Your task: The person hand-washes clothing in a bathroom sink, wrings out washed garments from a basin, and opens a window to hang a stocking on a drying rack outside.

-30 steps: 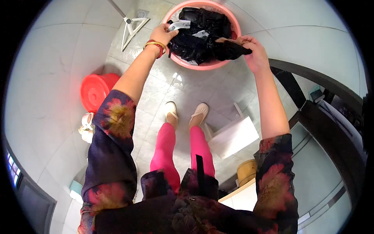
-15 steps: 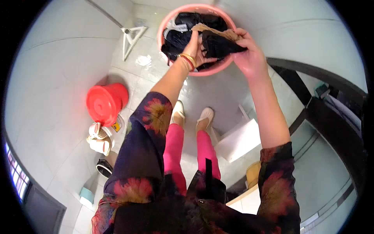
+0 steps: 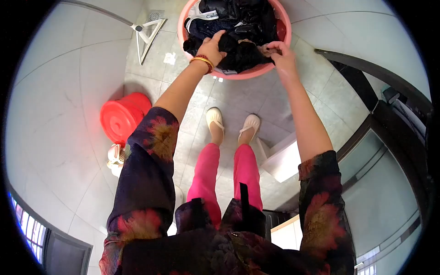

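Note:
A pink basin [image 3: 179, 27] at the top of the view is piled with dark clothes [image 3: 238, 20]. Over its near side hangs a black garment [image 3: 243, 56] with beige parts, stretched between my hands. My left hand [image 3: 211, 49], with a gold and a red bracelet at the wrist, has its fingers closed on the garment's left side. Some of those fingertips are hidden in the dark cloth. My right hand [image 3: 283, 60] pinches the beige and black right end by the basin's right rim. A white band with lettering [image 3: 206, 16] shows among the clothes.
A red bucket with a lid [image 3: 120, 120] stands left, with pale shoes [image 3: 115, 158] beside it. A white triangular mop frame [image 3: 149, 39] leans near the basin. A white stool [image 3: 280, 161] is right of my feet. A dark-framed glass door [image 3: 378, 192] stands far right.
Both hands have lowered the garment into the basin, and its raised beige edge is now mostly folded from sight. The camera view has shifted, so the basin sits higher in it.

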